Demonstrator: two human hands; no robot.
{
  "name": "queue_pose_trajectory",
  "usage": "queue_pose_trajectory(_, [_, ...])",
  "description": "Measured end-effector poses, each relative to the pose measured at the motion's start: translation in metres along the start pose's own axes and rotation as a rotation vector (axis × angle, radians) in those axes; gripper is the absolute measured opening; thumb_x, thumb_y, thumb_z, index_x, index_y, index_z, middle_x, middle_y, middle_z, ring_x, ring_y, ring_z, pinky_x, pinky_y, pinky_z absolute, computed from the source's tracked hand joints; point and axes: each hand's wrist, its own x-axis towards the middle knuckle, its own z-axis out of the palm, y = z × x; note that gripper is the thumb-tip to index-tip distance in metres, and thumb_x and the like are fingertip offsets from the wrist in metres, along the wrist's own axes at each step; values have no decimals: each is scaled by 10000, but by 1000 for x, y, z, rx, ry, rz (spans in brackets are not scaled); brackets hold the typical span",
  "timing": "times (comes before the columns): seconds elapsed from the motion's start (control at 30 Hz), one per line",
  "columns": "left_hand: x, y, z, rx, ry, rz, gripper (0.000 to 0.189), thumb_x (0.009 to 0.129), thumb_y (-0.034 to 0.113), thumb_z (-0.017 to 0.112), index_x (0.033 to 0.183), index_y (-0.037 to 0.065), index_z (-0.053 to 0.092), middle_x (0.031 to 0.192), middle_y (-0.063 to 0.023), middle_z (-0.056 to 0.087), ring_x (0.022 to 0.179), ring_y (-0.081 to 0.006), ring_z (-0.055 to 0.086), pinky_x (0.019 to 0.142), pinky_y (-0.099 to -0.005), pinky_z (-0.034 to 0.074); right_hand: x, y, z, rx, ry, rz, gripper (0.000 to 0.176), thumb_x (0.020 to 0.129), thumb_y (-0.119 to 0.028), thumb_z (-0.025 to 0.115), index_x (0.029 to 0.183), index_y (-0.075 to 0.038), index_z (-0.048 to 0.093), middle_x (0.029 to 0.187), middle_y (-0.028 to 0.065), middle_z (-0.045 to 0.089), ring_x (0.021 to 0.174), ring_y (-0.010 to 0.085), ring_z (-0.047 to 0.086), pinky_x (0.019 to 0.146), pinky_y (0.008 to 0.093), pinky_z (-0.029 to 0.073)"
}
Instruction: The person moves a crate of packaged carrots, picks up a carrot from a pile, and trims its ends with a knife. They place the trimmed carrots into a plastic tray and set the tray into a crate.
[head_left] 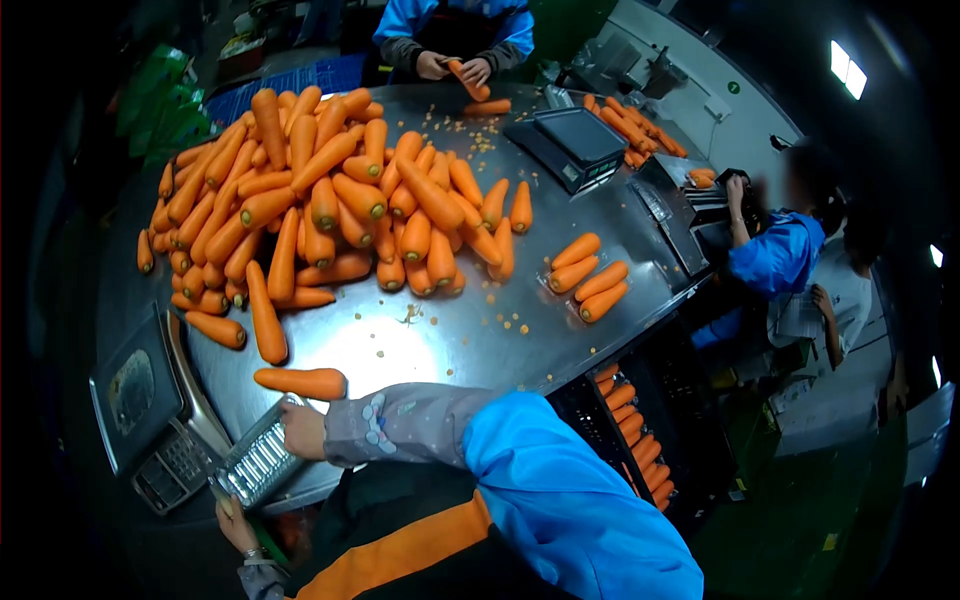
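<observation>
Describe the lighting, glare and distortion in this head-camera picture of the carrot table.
Head view: a strong fisheye lens bends the table edge and leaves black corners. Overhead light throws white glare on the steel just below the carrots. A lamp at top right is blown out. The face of the co-worker at right is blurred.

This is a produce packing hall, a line for sorting and weighing carrots. A wide steel bench (450, 340) fills the middle, with a heap of loose carrots (320, 200) piled on its far left part. Weighing scales stand at its near left edge (135, 395) and at its far side (572, 140). A clear plastic tray (255, 460) lies just beside the near scale, and filled trays (590, 275) sit toward the right edge. Below that edge a crate (630, 430) holds packed carrots. Workers in blue jackets (780, 255) stand around the bench.
</observation>
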Motion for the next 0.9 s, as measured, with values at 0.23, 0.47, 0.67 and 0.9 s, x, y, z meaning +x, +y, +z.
queue_pose_trajectory(0.23, [11,-22,16,-222,-56,-169,346,857,199,605,1093,-45,540,943,-59,569,807,-126,496,755,-272,407,-9,-13,-17,16,-62,-154,144,646,-155,540,597,-116,669,634,50,605,749,235,563,985,477,275])
queue_pose_trajectory(0.47, [14,-36,23,-61,-16,-140,314,861,175,562,1095,-33,531,959,-79,593,815,-153,540,752,-279,431,-15,-14,-1,87,78,-149,158,593,-129,525,563,-58,662,642,121,577,780,287,531,1039,529,236])
queue_pose_trajectory(0.67, [-50,122,42,437,-19,-38,616,895,511,396,1345,90,383,1338,-148,431,1214,-304,418,989,-371,331,-16,-11,9,156,70,-146,170,625,-104,515,605,-21,662,662,130,567,798,295,533,1045,532,238])
queue_pose_trajectory(0.9, [-57,133,40,536,54,-57,643,878,522,432,1337,73,391,1335,-170,425,1217,-321,410,1000,-368,319,-15,-7,-10,182,-8,-146,161,631,-88,526,634,-16,671,693,120,588,816,281,535,1058,517,221])
